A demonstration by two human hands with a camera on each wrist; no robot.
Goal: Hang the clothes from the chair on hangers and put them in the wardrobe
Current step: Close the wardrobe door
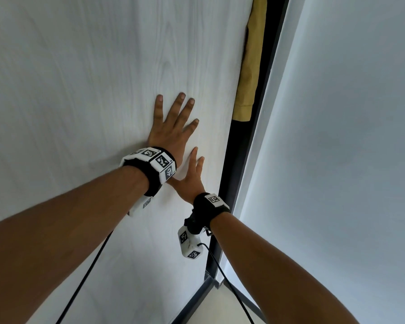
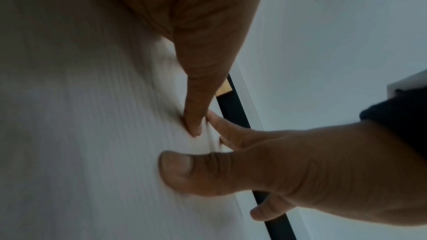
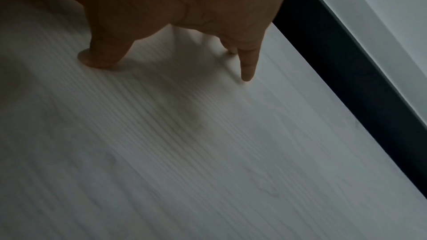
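Both my hands lie flat, fingers straight, on the white wood-grain wardrobe door (image 1: 91, 78). My left hand (image 1: 173, 127) is the higher one, fingers spread. Just below it and to its right, my right hand (image 1: 192, 176) presses the door near its right edge. A yellow garment (image 1: 250, 66) hangs inside the wardrobe and shows through the narrow dark gap (image 1: 239, 160) beside the door. In the left wrist view my left hand (image 2: 196, 98) touches the door (image 2: 92, 134) above the right hand (image 2: 277, 161), with the garment (image 2: 224, 88) behind. The right hand (image 3: 184, 6) rests on the door (image 3: 208, 143). Neither hand holds anything.
A plain white panel (image 1: 337, 136) stands right of the gap, edged by a black frame (image 1: 264, 101). A black floor track (image 1: 197, 300) and pale floor (image 1: 220, 305) show at the bottom. Black cables (image 1: 84, 277) hang from both wrist cameras.
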